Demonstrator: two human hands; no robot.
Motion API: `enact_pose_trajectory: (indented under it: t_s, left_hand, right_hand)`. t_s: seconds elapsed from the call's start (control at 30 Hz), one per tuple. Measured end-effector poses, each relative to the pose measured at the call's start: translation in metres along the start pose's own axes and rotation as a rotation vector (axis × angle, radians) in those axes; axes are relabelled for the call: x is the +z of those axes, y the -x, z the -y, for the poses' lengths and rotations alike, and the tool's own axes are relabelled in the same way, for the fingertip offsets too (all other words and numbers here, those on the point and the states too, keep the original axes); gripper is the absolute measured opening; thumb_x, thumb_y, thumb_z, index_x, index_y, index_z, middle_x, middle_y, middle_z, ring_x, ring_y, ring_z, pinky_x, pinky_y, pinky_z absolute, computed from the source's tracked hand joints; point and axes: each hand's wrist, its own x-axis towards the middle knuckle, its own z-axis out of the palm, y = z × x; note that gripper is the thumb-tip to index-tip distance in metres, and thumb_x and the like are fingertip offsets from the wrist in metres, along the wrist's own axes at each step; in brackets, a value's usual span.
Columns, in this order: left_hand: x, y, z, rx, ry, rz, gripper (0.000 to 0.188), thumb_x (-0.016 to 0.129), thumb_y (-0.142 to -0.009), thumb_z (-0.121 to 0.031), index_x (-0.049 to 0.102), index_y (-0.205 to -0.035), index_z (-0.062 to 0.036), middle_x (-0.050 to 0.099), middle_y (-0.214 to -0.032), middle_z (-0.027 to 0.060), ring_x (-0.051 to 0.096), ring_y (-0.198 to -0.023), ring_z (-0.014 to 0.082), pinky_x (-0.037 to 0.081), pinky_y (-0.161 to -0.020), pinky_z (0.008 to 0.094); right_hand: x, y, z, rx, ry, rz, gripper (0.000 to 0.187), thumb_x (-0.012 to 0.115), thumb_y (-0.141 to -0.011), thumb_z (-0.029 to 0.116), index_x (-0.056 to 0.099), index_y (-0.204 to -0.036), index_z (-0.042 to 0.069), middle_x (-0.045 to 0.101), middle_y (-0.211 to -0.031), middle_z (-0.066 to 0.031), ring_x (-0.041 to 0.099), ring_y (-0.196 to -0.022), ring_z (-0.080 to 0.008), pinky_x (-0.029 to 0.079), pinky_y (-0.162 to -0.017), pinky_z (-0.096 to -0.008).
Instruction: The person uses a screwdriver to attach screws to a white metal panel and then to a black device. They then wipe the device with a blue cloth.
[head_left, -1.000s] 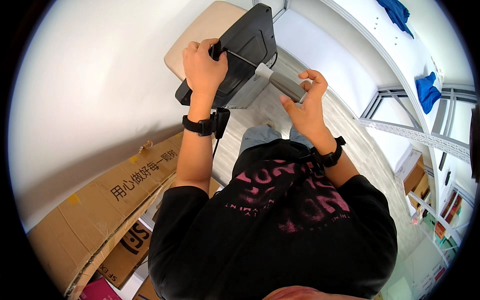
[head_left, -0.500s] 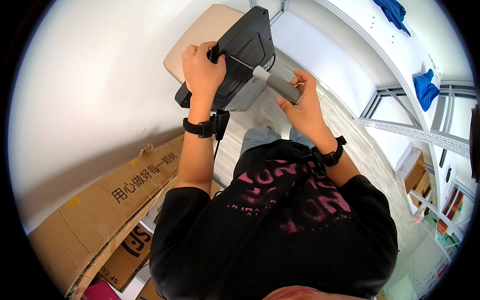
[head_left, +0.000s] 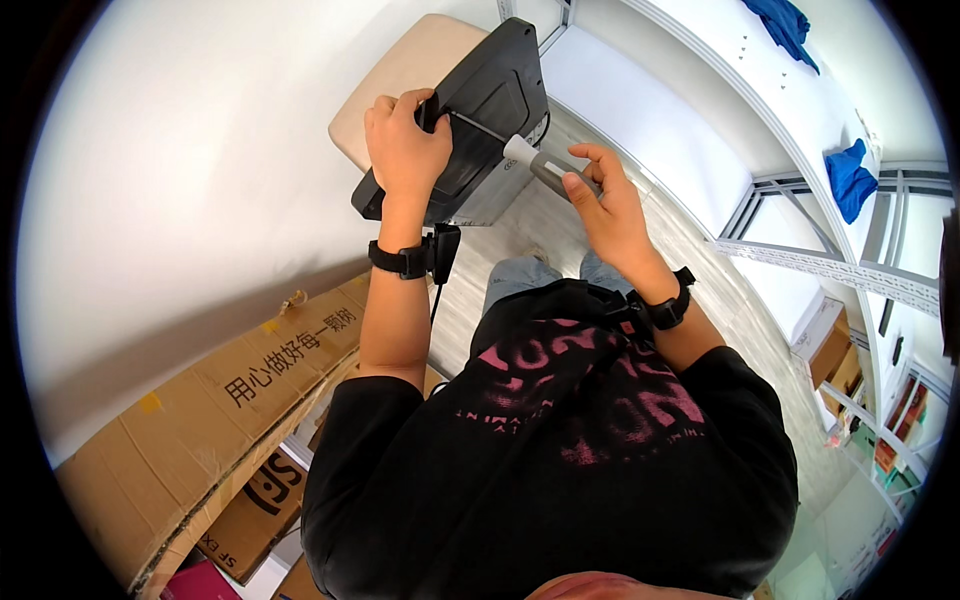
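A black flat panel (head_left: 497, 85) with a moulded back stands tilted in front of a beige padded seat. My left hand (head_left: 408, 150) grips its near edge, thumb on the panel's back and fingers over the rim. In my right hand (head_left: 610, 215) is a screwdriver (head_left: 545, 168) with a grey handle. Thumb and fingers are closed around the handle's rear end. Its thin metal shaft reaches across to the panel beside my left thumb. I cannot make out the screw at the tip.
The beige padded seat (head_left: 400, 70) is against the white wall at the far left. Cardboard boxes (head_left: 190, 400) lie along my left side. To the right run white metal-framed shelves (head_left: 790, 245), with blue cloths (head_left: 850, 180) on them. Grey wood-look floor (head_left: 720, 320) lies between.
My right hand has shifted its hold on the screwdriver handle, the thumb now lying along it. The panel and my left hand have barely moved.
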Motion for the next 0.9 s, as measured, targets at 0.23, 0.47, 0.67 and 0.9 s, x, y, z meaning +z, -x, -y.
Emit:
enact_pose_trajectory:
  t_s: [0.23, 0.47, 0.67, 0.9]
  left_hand:
    - [-0.004, 0.003, 0.004, 0.004, 0.004, -0.002, 0.031, 0.076, -0.064, -0.010, 0.070, -0.094, -0.0125, 0.059, -0.083, 0.0067, 0.055, -0.086, 0.0266, 0.045, -0.077, 0.0370]
    - [-0.008, 0.002, 0.011, 0.065, -0.001, -0.006, 0.032, 0.076, -0.064, -0.011, 0.069, -0.096, -0.0113, 0.060, -0.086, 0.0081, 0.055, -0.087, 0.0272, 0.045, -0.078, 0.0372]
    - [-0.018, -0.013, -0.018, 0.180, 0.026, 0.023, 0.037, 0.077, -0.066, -0.015, 0.065, -0.101, -0.0078, 0.059, -0.101, 0.0148, 0.053, -0.097, 0.0344, 0.044, -0.084, 0.0418]
    - [0.050, -0.055, -0.117, 0.325, 0.504, 0.187, 0.017, 0.068, -0.079, -0.008, 0.066, -0.096, -0.0056, 0.064, -0.089, 0.0064, 0.060, -0.081, 0.0202, 0.045, -0.069, 0.0286]
  right_hand:
    - [-0.007, -0.002, 0.006, 0.160, -0.173, 0.174, 0.030, 0.063, -0.089, 0.020, 0.054, -0.113, 0.004, 0.045, -0.061, -0.0017, 0.039, -0.057, -0.0108, 0.034, -0.054, -0.0282]
    - [-0.027, 0.008, 0.006, 0.130, -0.137, 0.062, 0.026, 0.062, -0.090, 0.017, 0.058, -0.113, 0.006, 0.049, -0.064, 0.0025, 0.046, -0.056, -0.0073, 0.040, -0.050, -0.0237]
    - [-0.069, 0.002, -0.019, 0.258, -0.487, 0.049, 0.028, 0.054, -0.096, 0.020, 0.054, -0.119, 0.004, 0.052, -0.077, -0.0006, 0.053, -0.062, -0.0085, 0.051, -0.054, -0.0246]
    - [-0.135, -0.002, -0.038, 0.283, -0.768, -0.097, 0.038, 0.048, -0.098, 0.027, 0.047, -0.130, 0.007, 0.063, -0.099, -0.0122, 0.061, -0.067, -0.0129, 0.055, -0.064, -0.0288]
